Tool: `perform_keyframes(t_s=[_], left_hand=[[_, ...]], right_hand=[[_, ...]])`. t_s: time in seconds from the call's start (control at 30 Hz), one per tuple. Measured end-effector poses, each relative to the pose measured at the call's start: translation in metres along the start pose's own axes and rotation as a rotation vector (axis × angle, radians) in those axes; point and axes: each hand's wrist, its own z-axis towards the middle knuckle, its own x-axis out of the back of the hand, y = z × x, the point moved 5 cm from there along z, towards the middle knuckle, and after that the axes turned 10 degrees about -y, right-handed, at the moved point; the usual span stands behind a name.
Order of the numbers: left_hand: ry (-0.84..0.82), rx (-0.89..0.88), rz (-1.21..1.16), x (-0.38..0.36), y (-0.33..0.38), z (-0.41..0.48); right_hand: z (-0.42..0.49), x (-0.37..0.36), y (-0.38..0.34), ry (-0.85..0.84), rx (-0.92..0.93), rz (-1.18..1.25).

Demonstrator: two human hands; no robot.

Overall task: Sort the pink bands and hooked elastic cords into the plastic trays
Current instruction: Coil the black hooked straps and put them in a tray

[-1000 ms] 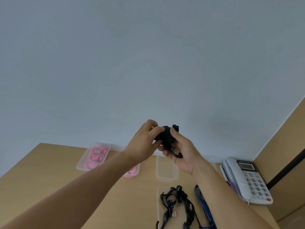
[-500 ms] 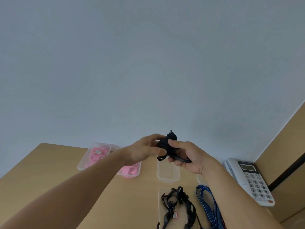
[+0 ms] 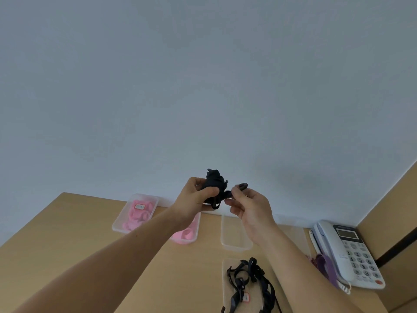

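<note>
Black cord point(image 3: 214, 180), wadded into a bundle, is held above the surface point(image 3: 67, 233) in the left hand point(image 3: 191, 201), with fingers and thumb curled round it. Just beside it, the right hand point(image 3: 250, 207) pinches the cord's loose end, and its hook point(image 3: 242, 185) pokes out over the forefinger. Pink bands point(image 3: 134, 214) lie in a tray point(image 3: 118, 225) by the far edge. A clear tray point(image 3: 234, 241) stands along the same edge, and tangled cords point(image 3: 246, 281) lie in a front tray point(image 3: 225, 264).
</note>
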Motion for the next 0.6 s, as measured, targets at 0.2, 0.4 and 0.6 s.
perform_keyframes(t_s=[0.2, 0.4, 0.6], left_hand=[[-0.067, 0.075, -0.025, 0.013, -0.009, 0.003], [-0.162, 0.077, 0.086, 0.016, -0.008, 0.007], [-0.312, 0.146, -0.143, 0.02, -0.017, 0.007]], right_hand=[[-0.003, -0.014, -0.005, 0.0, 0.098, -0.447], [0.001, -0.022, 0.009, 0.028, 0.108, -0.483], [0.008, -0.019, 0.013, 0.227, 0.206, -0.43]])
